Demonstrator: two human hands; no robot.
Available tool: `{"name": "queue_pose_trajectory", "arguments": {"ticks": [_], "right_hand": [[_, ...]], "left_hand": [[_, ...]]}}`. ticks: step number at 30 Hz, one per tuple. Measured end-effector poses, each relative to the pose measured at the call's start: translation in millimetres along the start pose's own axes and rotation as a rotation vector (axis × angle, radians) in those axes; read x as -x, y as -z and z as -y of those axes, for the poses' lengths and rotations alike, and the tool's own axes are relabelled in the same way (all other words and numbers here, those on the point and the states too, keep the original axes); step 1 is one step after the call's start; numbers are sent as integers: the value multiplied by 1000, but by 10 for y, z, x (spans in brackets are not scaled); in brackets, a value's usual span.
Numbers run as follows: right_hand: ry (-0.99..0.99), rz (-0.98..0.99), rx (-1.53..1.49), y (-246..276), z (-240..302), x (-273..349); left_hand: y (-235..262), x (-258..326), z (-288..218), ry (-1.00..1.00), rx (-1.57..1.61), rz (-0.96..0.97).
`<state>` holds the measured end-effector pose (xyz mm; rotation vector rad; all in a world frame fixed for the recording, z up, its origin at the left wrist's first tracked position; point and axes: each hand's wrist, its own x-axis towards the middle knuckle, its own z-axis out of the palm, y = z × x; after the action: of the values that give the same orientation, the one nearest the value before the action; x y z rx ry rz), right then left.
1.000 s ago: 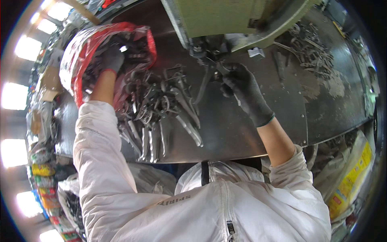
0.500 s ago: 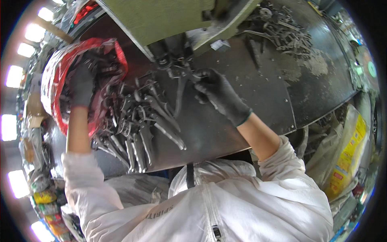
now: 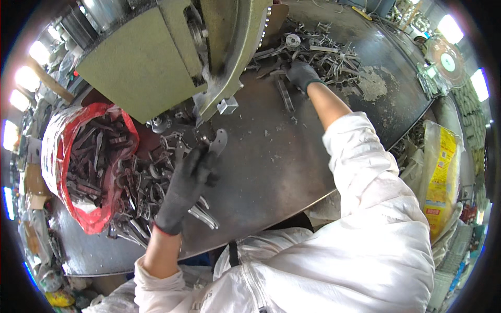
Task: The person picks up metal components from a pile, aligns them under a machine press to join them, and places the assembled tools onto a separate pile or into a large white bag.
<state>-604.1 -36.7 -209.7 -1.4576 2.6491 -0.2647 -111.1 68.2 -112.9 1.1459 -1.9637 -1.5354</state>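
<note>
My left hand (image 3: 190,180), in a dark grey glove, is closed on a flat metal plate with holes (image 3: 219,142), just below the head of a green press (image 3: 138,68). My right hand (image 3: 302,75), gloved alike, reaches to the far heap of metal parts (image 3: 339,60); its fingertips are hidden among the pieces. Beside it a straight metal bar (image 3: 285,95) lies on the dark metal table (image 3: 271,172). Several plier-like metal pieces (image 3: 146,182) are piled at my left forearm, partly covered by it.
On the left stands a red-rimmed plastic bag (image 3: 67,182) filled with dark metal parts. A small shiny metal block (image 3: 227,106) sits at the press's lower edge. A yellow and white sack (image 3: 441,177) leans past the table's right edge.
My left hand has come out of the bag and moved right, now with the metal plate. My right hand has left the press and gone to the far heap. The whole view has shifted.
</note>
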Motion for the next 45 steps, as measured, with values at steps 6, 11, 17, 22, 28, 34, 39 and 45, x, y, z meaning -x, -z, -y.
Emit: {"name": "queue_pose_trajectory", "arguments": {"ticks": [6,11,17,22,28,34,39,45], "right_hand": [[174,-40,-732,460,496,1217],[238,432,-1462,511,694,1904],[242,327,-1352,270,1361,2150],[-210,370,-1710,161,1479,2034],[166,676,-1622,40,1874,2655],[295,528,-1428,-3,2080,2690],[214,553,-1412,-103,2077,2732],[183,662,-1576,-487,2059,2645]], "left_hand": [[404,-164,1231,-102,-496,-303],[383,-164,834,83,-173,-165],[275,-27,549,91,44,-244],[320,-1,617,87,16,-234],[239,-168,483,133,53,-160],[531,-331,894,-309,-175,-26],[316,-331,418,168,269,24],[780,-439,886,-231,-864,-159]]}}
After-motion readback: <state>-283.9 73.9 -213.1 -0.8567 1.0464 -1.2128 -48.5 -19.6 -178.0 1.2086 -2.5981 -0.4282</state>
